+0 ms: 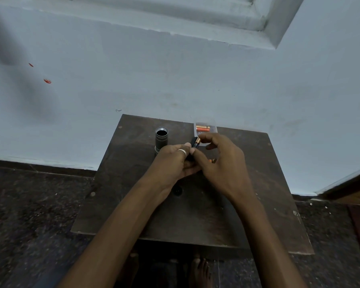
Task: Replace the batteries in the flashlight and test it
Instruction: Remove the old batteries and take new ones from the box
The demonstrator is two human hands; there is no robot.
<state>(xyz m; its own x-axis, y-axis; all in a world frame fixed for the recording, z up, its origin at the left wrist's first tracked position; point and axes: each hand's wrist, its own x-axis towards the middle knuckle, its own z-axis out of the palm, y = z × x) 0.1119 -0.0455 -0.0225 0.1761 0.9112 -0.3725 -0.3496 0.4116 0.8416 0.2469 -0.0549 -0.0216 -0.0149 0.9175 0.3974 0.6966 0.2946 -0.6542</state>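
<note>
The black flashlight body point(161, 140) stands upright on the dark wooden table point(258, 183), its threaded end open at the top. My left hand point(173, 161), with a ring on one finger, grips a small black holder point(192, 143), mostly hidden by the fingers. My right hand point(220, 161) pinches a black-and-copper battery point(197, 142) at the holder's top. A small clear box point(205, 129) with orange batteries sits at the table's far edge, just beyond my right hand.
A small round black cap point(177, 191) lies on the table under my left wrist. An orange item point(213, 161) peeks out behind my right fingers. The table stands against a pale blue wall point(175, 80). Dark stone floor lies on both sides.
</note>
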